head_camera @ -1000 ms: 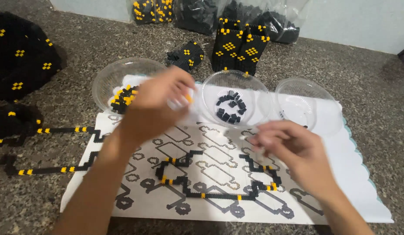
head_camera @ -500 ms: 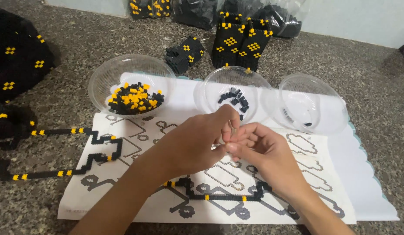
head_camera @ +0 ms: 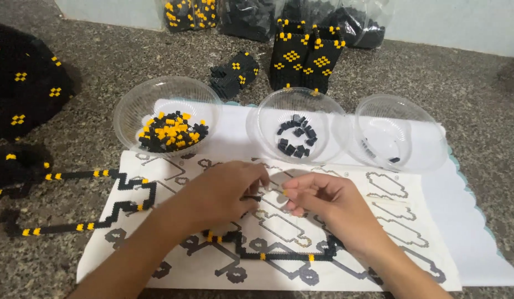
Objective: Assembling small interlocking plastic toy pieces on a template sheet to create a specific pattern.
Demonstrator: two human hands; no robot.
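Left hand (head_camera: 224, 194) and right hand (head_camera: 323, 202) fingertips pinched together on small black beads (head_camera: 256, 197), over printed pattern sheet (head_camera: 390, 221)

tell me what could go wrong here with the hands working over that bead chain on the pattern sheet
The left hand and right hand meet fingertip to fingertip above the pattern sheet; a small bead could slip and get lost on the speckled counter. The forearms cross the laid bead chain, so a nudge might shift it. The clear bowl of black and yellow beads sits close and could be knocked.
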